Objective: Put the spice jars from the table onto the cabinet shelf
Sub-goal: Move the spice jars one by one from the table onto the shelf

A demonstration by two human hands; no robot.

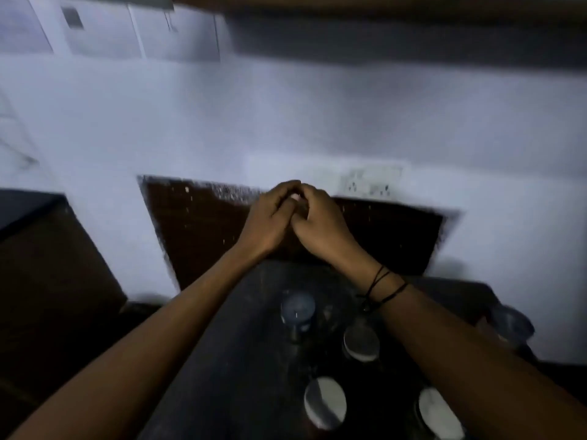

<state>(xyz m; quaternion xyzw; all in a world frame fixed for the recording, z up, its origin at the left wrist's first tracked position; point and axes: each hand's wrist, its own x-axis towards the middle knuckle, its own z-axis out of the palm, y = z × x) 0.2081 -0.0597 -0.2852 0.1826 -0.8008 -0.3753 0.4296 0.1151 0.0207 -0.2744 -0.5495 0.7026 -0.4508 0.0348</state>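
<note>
Nearest, on the dark table (241,360), stand four jars. Two with pale lids sit at the near edge of view: one (324,402) in the middle, one (438,414) to its right, partly behind the right forearm. Beyond them a third jar (361,342) with a greyish lid stands just beside the right forearm, and a fourth jar (297,312), clear with a bluish top, stands further back and to the left. All are blurred.

Both forearms reach forward over the table; the right wrist wears a black thread band (379,289). Past the jars, the left hand (270,217) and right hand (317,222) meet, fingers curled and pressed together; something small and pale shows between them, but whether they pinch a thing I cannot tell.

Behind is a white wall (286,115) with a dark panel (197,223) and a socket (370,182).
</note>
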